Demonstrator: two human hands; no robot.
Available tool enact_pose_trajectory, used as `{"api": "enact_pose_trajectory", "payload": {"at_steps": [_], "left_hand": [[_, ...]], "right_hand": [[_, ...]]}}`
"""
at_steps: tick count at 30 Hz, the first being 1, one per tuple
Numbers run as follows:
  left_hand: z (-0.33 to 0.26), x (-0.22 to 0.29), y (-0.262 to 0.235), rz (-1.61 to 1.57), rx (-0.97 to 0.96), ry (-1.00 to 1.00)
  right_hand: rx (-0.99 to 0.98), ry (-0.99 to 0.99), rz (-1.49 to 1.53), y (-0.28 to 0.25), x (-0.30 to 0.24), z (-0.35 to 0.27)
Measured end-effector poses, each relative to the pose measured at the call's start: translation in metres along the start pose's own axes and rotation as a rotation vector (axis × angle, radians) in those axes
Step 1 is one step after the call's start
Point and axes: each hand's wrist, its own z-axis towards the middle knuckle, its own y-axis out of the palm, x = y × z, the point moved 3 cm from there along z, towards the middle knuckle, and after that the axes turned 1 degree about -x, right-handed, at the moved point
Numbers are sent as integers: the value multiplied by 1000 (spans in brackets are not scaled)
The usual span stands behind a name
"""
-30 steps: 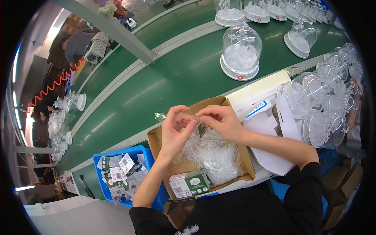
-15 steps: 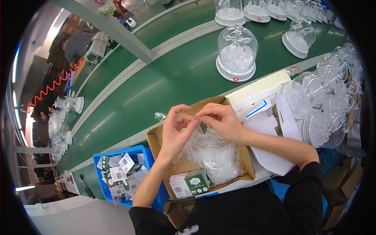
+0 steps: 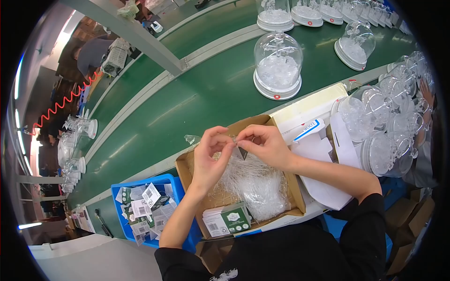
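My left hand (image 3: pixel 212 157) and my right hand (image 3: pixel 267 146) meet fingertip to fingertip above a shallow cardboard box (image 3: pixel 191 174). A small dark-cornered card tag (image 3: pixel 243 153) hangs just under my right thumb and fingers, mostly hidden by them. Between the pinched tips of both hands runs a thin clear plastic tag fastener, its ends covered by my fingers. Below, the box holds a tangled heap of clear plastic fasteners (image 3: pixel 265 194). A stack of green and white card tags (image 3: pixel 234 220) lies at its near left corner.
At the left, a blue bin (image 3: pixel 191 236) holds loose tags. A white and blue tube (image 3: pixel 307 131) lies beside white paper (image 3: pixel 323 175). Clear dome ornaments (image 3: pixel 377 154) crowd the right, with another person's hand (image 3: pixel 427 93) beyond. Another dome (image 3: pixel 278 65) stands on the green conveyor belt (image 3: pixel 161 126).
The domes on the near belt have shifted slightly left. Another person's hand has appeared at the right edge. My fingertips have closed in a little; the tag hangs in nearly the same place.
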Motion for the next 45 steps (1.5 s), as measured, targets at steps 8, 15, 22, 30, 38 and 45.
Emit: {"api": "enact_pose_trajectory", "payload": {"at_steps": [8,15,22,30,38,45], "left_hand": [[-2,-8,-1,8,-25,65],[-6,-12,2,-144,18,-5],[-2,-20,-6,-192,-50,-5],[0,-23,-5,-178,-12,82],[-1,-12,-10,-192,181,252],[-1,-4,-5,-91,138,337]], "right_hand": [[-7,-72,-119,2,-6,0],[-95,-28,-82,0,-4,1],[-94,6,-17,5,-6,-3],[-21,-154,-224,10,-4,-1],[29,-21,-47,20,-32,20],[15,15,102,19,-50,29]]}}
